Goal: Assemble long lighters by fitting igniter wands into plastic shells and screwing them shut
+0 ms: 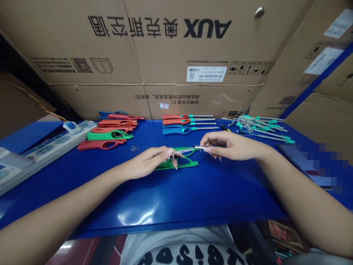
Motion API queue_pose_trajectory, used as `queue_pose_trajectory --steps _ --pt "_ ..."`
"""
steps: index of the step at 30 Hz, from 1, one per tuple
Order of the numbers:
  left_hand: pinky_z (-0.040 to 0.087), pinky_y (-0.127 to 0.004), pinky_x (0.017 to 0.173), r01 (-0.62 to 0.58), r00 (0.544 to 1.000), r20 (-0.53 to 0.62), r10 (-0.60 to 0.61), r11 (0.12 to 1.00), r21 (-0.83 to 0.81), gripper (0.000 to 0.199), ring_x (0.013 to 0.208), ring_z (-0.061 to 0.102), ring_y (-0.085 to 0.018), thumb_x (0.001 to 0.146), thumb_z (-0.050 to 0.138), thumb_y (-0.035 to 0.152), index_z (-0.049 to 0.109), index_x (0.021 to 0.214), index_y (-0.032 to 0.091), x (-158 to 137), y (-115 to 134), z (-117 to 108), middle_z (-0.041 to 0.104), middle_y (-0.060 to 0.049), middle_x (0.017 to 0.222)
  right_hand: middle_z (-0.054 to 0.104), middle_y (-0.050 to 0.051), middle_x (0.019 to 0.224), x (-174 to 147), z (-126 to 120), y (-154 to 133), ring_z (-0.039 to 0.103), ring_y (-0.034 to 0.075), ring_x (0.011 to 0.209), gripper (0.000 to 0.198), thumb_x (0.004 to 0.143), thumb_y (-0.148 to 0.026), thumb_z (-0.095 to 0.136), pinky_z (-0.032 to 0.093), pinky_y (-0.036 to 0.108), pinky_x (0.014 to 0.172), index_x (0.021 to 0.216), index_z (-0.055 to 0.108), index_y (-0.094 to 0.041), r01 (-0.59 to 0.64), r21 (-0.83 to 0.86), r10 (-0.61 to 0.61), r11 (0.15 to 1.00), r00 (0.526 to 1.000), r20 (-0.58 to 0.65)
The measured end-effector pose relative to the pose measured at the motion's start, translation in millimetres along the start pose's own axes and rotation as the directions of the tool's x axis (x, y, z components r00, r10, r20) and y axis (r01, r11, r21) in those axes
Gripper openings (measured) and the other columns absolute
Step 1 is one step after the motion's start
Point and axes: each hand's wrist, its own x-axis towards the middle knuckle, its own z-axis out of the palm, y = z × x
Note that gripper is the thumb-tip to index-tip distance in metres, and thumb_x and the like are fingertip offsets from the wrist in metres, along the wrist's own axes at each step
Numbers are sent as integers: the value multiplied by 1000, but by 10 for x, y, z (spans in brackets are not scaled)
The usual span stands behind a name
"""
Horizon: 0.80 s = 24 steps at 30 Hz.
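My left hand point(153, 159) is closed, pinching a small black part point(174, 157) with thin white wires point(185, 150) running from it. The wires lead right to a short silver metal tube point(199, 147), whose other end is between the thumb and fingers of my right hand point(230, 144). Green lighter casing halves point(190, 163) lie on the blue table point(193, 198) under and beside my left hand, partly hidden by it. Several small metal bits point(135, 148) are to the left of that hand.
Red, orange and green lighter casings point(103, 144) are stacked at the left. Assembled long-neck lighters point(176, 130) lie at the back, and metal tubes with teal parts point(256, 125) form a pile at right. A power strip point(62, 141), a tablet-like device point(300, 162) and a cardboard wall point(154, 73) surround the workspace.
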Motion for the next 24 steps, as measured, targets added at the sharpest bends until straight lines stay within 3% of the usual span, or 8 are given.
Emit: queue_pose_trajectory --steps 3,6,9,11,18,24 --pt "51 -34 89 104 994 -30 -108 987 -121 54 91 67 -20 107 26 48 72 113 21 20 14 22 74 -3 85 61 1 82 -6 -21 5 57 13 69 32 94 -48 59 48 26 63 106 59 -18 20 -24 -20 1000 1000 8" --pt "51 -32 84 104 993 -48 -110 989 -106 44 87 66 -19 103 42 47 75 95 18 29 2 21 73 -2 84 65 2 87 -5 -37 10 59 14 76 29 93 -45 61 49 29 71 101 62 -17 43 -93 -39 995 999 38" --pt "51 -30 77 101 993 -50 -106 990 -101 29 84 66 -18 95 58 39 75 106 19 28 -29 21 75 -3 90 68 3 92 9 -25 26 61 16 84 28 90 -45 64 49 30 78 95 65 -18 41 -148 -25 988 994 108" --pt "51 -29 76 114 991 -58 -119 990 -82 31 85 66 -18 94 60 36 74 115 19 24 -47 22 76 -4 95 69 4 92 25 -2 41 63 17 84 29 89 -46 66 50 30 78 93 66 -18 22 -171 4 985 989 150" --pt "49 -28 68 94 971 -236 -33 963 254 27 75 63 -17 91 65 38 79 104 20 -3 -68 44 74 -4 87 70 3 87 78 80 93 63 16 79 21 89 -39 67 48 28 73 88 68 -17 21 -322 24 946 990 136" --pt "49 -26 69 -1 968 -229 107 908 419 19 82 64 -17 92 64 28 79 99 18 -16 -68 108 72 -5 91 68 3 85 106 93 164 61 15 78 21 88 -37 68 46 27 71 87 67 -16 51 -381 -5 923 993 121"
